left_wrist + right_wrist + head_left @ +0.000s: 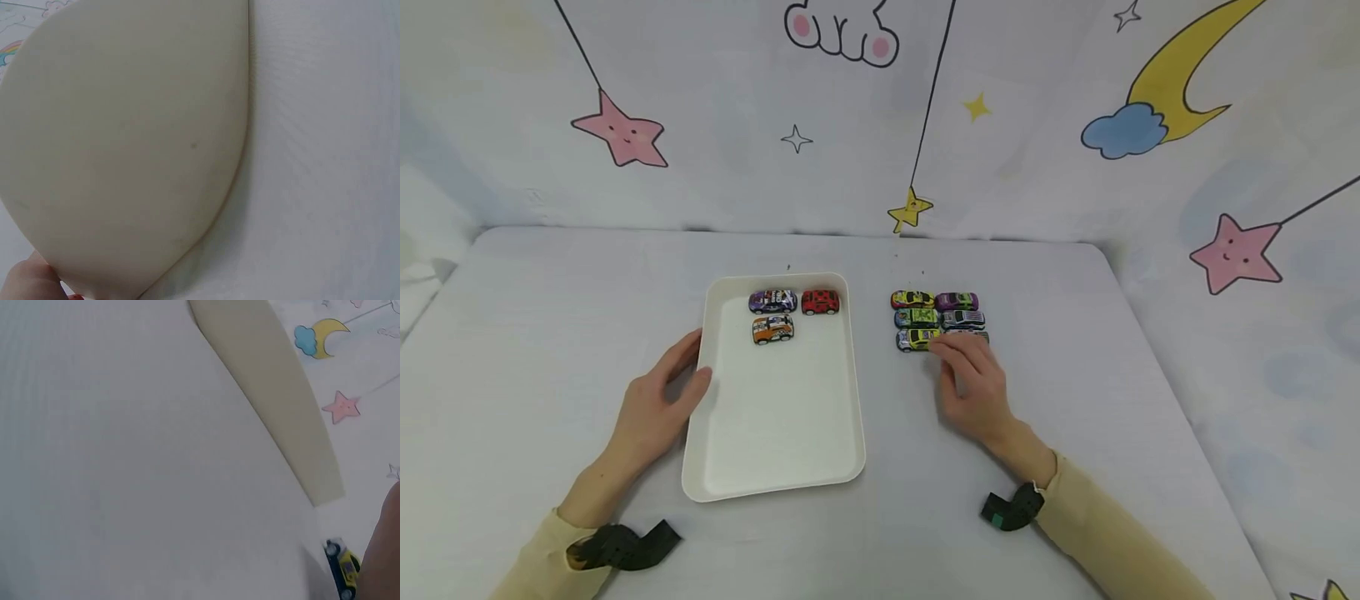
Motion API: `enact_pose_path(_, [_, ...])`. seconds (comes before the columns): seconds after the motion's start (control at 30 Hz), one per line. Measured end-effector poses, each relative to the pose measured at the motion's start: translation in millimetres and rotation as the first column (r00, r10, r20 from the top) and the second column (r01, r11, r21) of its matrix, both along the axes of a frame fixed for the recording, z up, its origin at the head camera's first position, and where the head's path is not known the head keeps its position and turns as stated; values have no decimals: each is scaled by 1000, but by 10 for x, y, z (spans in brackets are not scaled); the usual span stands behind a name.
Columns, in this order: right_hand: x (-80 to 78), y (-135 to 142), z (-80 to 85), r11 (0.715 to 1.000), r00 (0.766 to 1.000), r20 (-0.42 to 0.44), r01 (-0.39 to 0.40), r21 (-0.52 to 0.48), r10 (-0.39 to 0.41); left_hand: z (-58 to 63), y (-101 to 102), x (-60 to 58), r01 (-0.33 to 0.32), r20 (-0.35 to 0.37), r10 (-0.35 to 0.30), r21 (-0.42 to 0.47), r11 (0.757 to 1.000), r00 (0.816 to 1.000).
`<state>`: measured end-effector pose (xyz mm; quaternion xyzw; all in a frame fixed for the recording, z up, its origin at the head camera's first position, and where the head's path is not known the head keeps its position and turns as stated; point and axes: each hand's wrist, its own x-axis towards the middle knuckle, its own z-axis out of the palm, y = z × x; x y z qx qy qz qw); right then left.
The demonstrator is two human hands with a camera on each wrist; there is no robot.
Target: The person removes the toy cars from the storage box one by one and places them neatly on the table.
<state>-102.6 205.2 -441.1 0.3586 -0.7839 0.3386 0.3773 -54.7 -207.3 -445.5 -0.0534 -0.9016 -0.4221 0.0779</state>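
A white tray [775,417] lies on the table, holding a purple toy car [772,301], a red one [820,302] and an orange one [772,329]. My left hand [655,408] holds the tray's left edge, its thumb over the rim and the fingers along the outer side. To the right, my right hand [976,387] reaches over the near row of toy cars. Its fingertips are at the right end of a yellow-and-white toy car [914,339], with the thumb lower and apart. The hand partly covers the neighbouring car [973,334].
Behind that row stand a green toy car [916,317], a black-and-silver one [963,319], a yellow one [912,298] and a purple one [957,301]. A white-covered table [1045,300] meets a patterned backdrop [850,167] at its far edge.
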Motion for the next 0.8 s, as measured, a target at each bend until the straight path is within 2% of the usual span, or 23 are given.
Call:
enact_pose_path(0.2, [45,-327,35,989,990,-40,-135,58,137,-1,-13,-2,-1,-4,1,9,1000,1000])
enact_pose_path(0.37, [45,-496,69,958,961,-105,-239,161,257,1,-14,-7,1,-4,-1,23,1000,1000])
enact_pose_path(0.43, [24,-571,92,946,957,-80,-260,191,280,5,-16,-9,1,-2,-1,29,1000,1000])
enact_pose_path(0.6, [-96,-784,146,945,967,88,-251,210,237,17,4,-13,6,5,-6,31,1000,1000])
enact_pose_path(0.7, [-204,-899,166,951,967,164,-229,208,197,22,11,-5,9,10,-10,28,1000,1000])
enact_pose_path(0.8, [-321,-996,211,947,959,250,-198,252,134,27,1,6,1,12,-1,19,1000,1000])
